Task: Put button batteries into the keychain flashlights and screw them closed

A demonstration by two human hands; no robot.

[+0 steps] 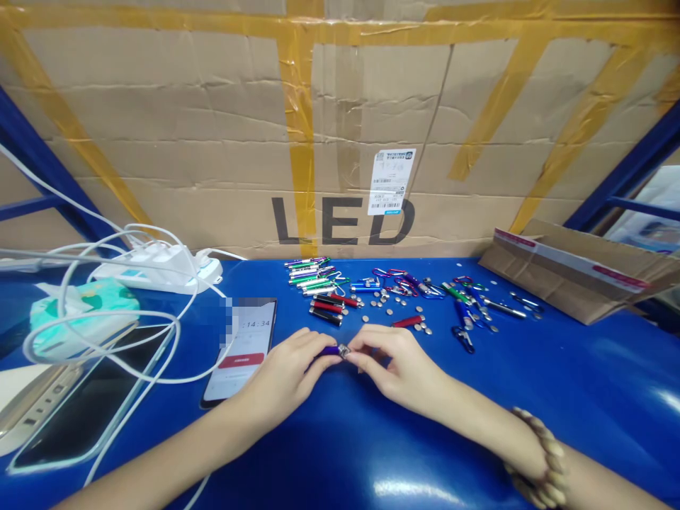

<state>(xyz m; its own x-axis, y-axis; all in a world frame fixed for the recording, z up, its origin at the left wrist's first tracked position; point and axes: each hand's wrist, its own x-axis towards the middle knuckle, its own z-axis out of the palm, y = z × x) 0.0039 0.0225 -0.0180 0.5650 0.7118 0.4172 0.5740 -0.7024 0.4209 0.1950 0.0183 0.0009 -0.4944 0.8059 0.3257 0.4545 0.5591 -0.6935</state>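
Note:
Between my two hands, above the blue tabletop point(340, 439), is a small purple flashlight point(330, 350) with a silver end. My left hand point(290, 368) is closed around its purple barrel. The fingertips of my right hand point(390, 358) pinch its silver end; whether a separate small part sits in them I cannot make out. Just beyond my hands lie red and black flashlight tubes point(326, 309) and a row of green, silver and purple flashlights point(311, 276). Several button cells point(389, 312) are scattered behind my right hand, near a red tube point(407, 321).
Carabiner clips point(463, 340) and more tubes lie back right, beside an open cardboard box point(568, 273). At left are a lit phone point(241, 354), a dark phone point(90, 404), a tissue pack point(82, 315), a power strip point(159, 265) and looping white cables. A large carton point(223, 142) stands behind.

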